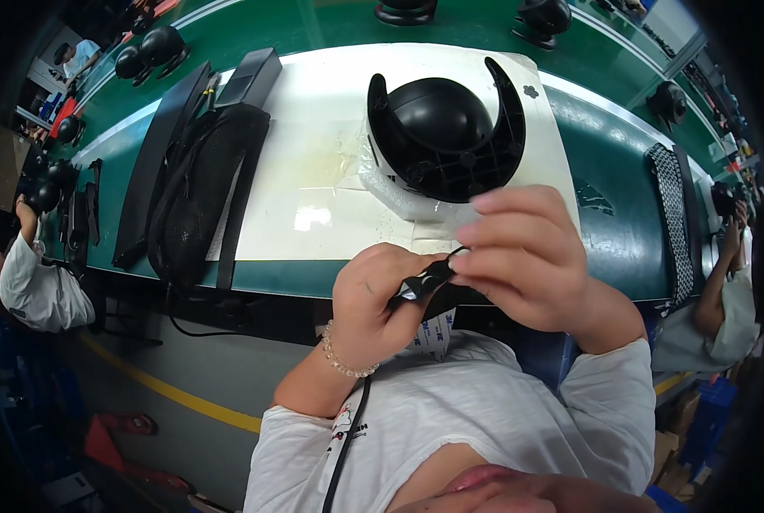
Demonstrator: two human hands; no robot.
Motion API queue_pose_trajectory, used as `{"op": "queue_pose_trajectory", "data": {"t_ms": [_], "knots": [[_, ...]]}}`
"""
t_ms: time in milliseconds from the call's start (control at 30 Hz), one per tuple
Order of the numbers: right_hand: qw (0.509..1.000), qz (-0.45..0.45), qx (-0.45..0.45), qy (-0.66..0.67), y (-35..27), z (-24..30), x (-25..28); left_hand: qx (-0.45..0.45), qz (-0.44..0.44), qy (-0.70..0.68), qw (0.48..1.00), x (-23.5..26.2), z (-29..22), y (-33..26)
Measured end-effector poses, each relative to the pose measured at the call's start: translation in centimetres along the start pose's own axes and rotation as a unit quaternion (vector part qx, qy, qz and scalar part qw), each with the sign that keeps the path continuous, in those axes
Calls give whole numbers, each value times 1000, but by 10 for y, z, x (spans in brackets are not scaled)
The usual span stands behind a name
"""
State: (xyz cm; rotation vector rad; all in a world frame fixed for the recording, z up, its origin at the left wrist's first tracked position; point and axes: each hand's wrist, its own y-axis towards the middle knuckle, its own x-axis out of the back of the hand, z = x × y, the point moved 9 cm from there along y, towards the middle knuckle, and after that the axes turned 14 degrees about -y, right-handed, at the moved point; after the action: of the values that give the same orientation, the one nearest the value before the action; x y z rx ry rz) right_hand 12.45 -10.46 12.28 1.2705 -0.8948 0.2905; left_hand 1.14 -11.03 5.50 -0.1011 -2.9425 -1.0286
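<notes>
My left hand [375, 295] is closed in a pinch on a small shiny black piece [429, 280], whose exact kind I cannot make out. At the other end of the piece, my right hand [527, 261] pinches a thin black strand or edge with thumb and fingertips. A white strip with blue print [434, 335] hangs just below the hands. Beyond them, on a white mat [313, 158], sits a glossy black round housing [440, 115] with a black crescent-shaped frame [509, 141] around it. Clear bubble wrap [390, 195] lies under it.
Left on the bench are a black mesh bag [208, 162], a dark box [252, 77] and yellow-handled pliers [208, 92]. More black round units stand on the green conveyor [313, 30] behind. Co-workers sit left [44, 286] and right [716, 312]. A patterned strip [675, 227] lies right.
</notes>
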Motion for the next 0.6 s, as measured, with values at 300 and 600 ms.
{"op": "queue_pose_trajectory", "data": {"t_ms": [300, 600], "knots": [[990, -89, 37, 102, -10, 2, 12, 43, 17, -25, 999, 2, 11, 0], [925, 124, -195, 300, -6, -23, -36, 7, 43, 20, 999, -1, 10, -1]]}}
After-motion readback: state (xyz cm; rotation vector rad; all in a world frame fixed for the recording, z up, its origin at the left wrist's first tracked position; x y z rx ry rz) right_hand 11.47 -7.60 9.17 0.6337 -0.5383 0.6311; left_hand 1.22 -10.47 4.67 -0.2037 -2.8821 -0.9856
